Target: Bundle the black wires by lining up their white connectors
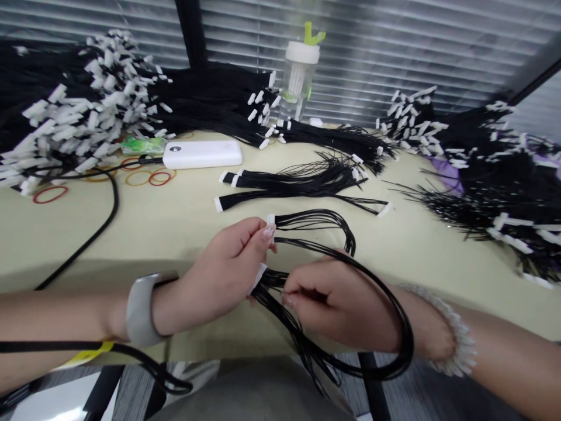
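Observation:
My left hand [223, 266] pinches the white connector ends of a black wire harness [324, 225] near the table's front edge, one connector at my fingertips and another by my palm. My right hand [337, 304] is closed on the bundle of thin black wires just to the right, and the wires loop over and around that wrist and hang below the table edge. A grey band is on my left wrist and a beaded bracelet on my right.
Finished harnesses [289, 181] lie mid-table. Big piles of black wires with white connectors fill the back left [79, 111] and right [491, 169]. A white power bank [201, 154], rubber bands [144, 175], a water bottle [298, 76] and a black cable [109, 204] are nearby.

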Demonstrator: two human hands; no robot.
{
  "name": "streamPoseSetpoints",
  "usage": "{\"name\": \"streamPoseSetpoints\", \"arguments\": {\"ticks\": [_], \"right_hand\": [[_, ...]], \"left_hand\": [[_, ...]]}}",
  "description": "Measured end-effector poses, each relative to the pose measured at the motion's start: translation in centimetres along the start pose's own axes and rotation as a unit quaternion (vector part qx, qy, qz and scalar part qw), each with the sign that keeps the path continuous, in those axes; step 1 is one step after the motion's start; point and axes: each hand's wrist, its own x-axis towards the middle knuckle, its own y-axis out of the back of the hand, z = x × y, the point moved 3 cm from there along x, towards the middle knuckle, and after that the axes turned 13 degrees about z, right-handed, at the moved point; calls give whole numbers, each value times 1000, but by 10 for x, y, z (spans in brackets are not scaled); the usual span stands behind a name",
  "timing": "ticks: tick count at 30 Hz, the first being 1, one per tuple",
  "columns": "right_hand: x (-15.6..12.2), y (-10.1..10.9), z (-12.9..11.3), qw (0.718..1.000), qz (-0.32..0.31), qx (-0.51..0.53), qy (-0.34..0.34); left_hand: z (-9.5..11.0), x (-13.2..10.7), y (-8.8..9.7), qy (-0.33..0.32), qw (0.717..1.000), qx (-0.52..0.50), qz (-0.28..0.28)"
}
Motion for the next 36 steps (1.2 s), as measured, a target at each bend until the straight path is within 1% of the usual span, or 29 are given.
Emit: {"name": "streamPoseSetpoints", "arguments": {"ticks": [4, 6, 7, 9, 11, 13, 15, 17, 18, 19, 20, 21, 22, 23, 24, 25, 26, 27, 28, 30, 32, 33, 34, 36], "right_hand": [[1, 18, 14, 998, 13, -54, 20], [3, 31, 24, 999, 11, -52, 1], [3, 38, 30, 999, 17, -47, -21], [4, 53, 41, 995, 56, -41, -78], [3, 67, 50, 980, 140, -44, -131], [1, 78, 58, 954, 251, -47, -155], [-2, 87, 64, 914, 372, -41, -158], [-5, 93, 70, 869, 475, 3, -136], [-5, 95, 72, 849, 513, 51, -120], [-4, 98, 75, 829, 535, 117, -108], [-3, 100, 77, 810, 544, 194, -102], [-1, 103, 80, 789, 540, 271, -110], [0, 105, 82, 769, 529, 335, -130], [1, 106, 83, 755, 511, 377, -161], [1, 106, 83, 747, 496, 398, -194], [1, 105, 82, 748, 482, 400, -219], [0, 102, 80, 759, 467, 391, -229], [0, 99, 75, 779, 448, 378, -222], [-1, 93, 70, 804, 429, 361, -199], [-3, 79, 55, 862, 384, 302, -134], [-4, 63, 39, 918, 334, 198, -84], [-5, 56, 32, 937, 316, 138, -60], [-5, 51, 26, 949, 302, 79, -34], [-3, 43, 16, 958, 286, -4, 14]], "left_hand": [[-3, -1, -1, 25, 999, -26, -13], [-4, -2, -1, 27, 999, -36, -15], [-5, -2, -1, 26, 999, -37, -13], [-6, -1, -1, 17, 999, -30, -8], [-6, -1, -1, 14, 1000, -25, -3], [-5, -1, 0, 16, 1000, -21, -2], [-4, -2, 0, 21, 1000, -19, -6], [-3, -2, 0, 19, 1000, -16, -12], [-2, -2, 0, 14, 1000, -14, -14], [-2, -2, 0, 7, 1000, -11, -16], [-2, -2, 0, -1, 1000, -8, -16], [-2, -2, 0, -6, 1000, -5, -18], [-3, -2, 0, -9, 1000, -5, -18], [-3, -2, 0, -9, 1000, -8, -20], [-4, -2, 0, -8, 1000, -12, -21], [-4, -2, 0, -8, 1000, -16, -22], [-4, -2, 0, -7, 1000, -20, -23], [-3, -2, 0, -5, 999, -24, -23], [-3, -2, 0, -2, 999, -27, -22], [-2, -2, -1, 10, 999, -32, -21], [-3, -2, -1, 23, 999, -35, -19], [-3, -3, -2, 26, 999, -37, -19], [-3, -3, -2, 26, 999, -38, -20], [-4, -3, -2, 24, 999, -43, -22]]}}
